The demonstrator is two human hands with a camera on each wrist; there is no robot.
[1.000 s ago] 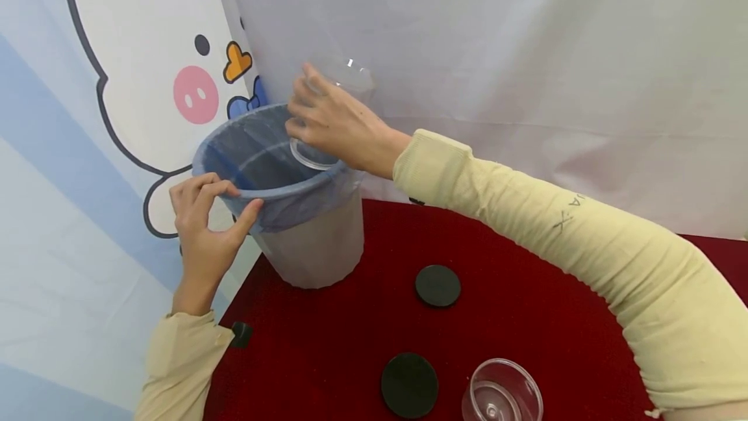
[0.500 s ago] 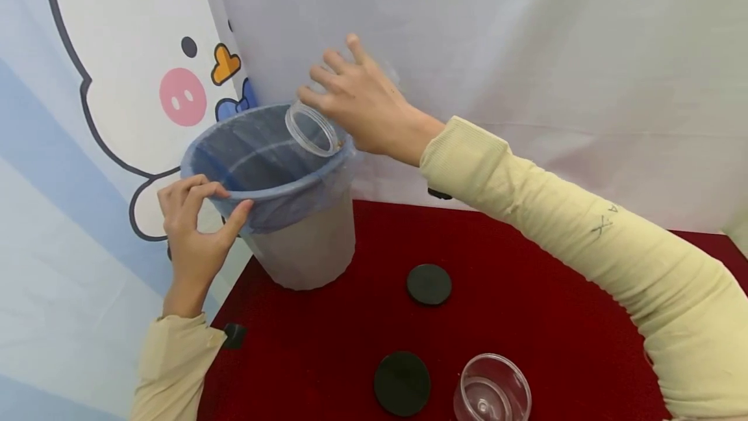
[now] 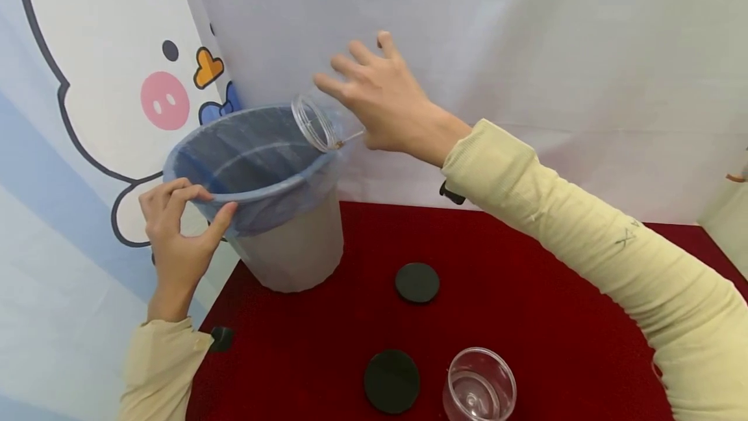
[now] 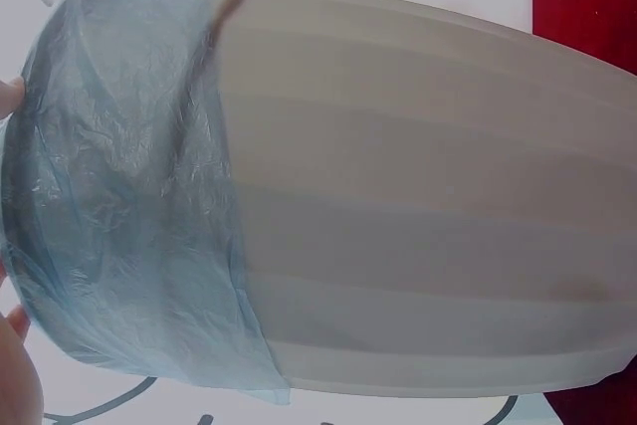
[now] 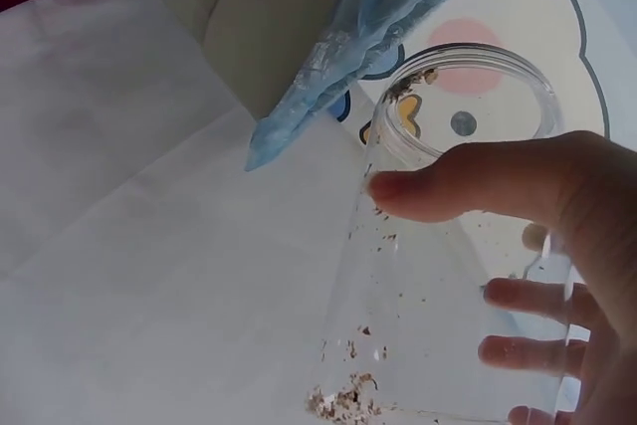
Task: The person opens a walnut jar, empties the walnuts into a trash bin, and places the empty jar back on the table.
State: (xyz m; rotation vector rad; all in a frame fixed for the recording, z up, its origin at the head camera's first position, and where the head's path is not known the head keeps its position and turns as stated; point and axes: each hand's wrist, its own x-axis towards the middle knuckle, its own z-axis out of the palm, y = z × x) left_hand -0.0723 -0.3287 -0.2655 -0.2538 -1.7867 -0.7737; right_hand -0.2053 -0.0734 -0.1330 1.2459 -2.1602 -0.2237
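Note:
In the head view my left hand (image 3: 178, 232) pinches the near rim of a pale trash bin (image 3: 292, 252), thumb outside and fingers over the edge. A thin blue bag (image 4: 129, 196) lines the bin and folds down over its outside. My right hand (image 3: 391, 99) grips a clear plastic jar (image 5: 438, 286) at the bin's far right rim. The jar lies tilted on its side, its threaded mouth (image 3: 315, 125) facing the bin's opening. Brown crumbs (image 5: 348, 400) cling inside the jar near its base, and a few sit by the mouth. The bin's bottom is hidden.
On the red tabletop (image 3: 526, 278) lie two black discs, one farther off (image 3: 417, 282) and one nearer (image 3: 391, 382). Beside the nearer disc an open clear jar (image 3: 479, 388) stands upright. A white curtain (image 3: 526, 51) hangs behind, and a cartoon-printed sheet (image 3: 87, 70) hangs at left.
My right hand has pulled back to the right and tipped the jar from mouth-down over the bin to nearly level. My left hand keeps its hold. The head view has shifted, so the scene slides left.

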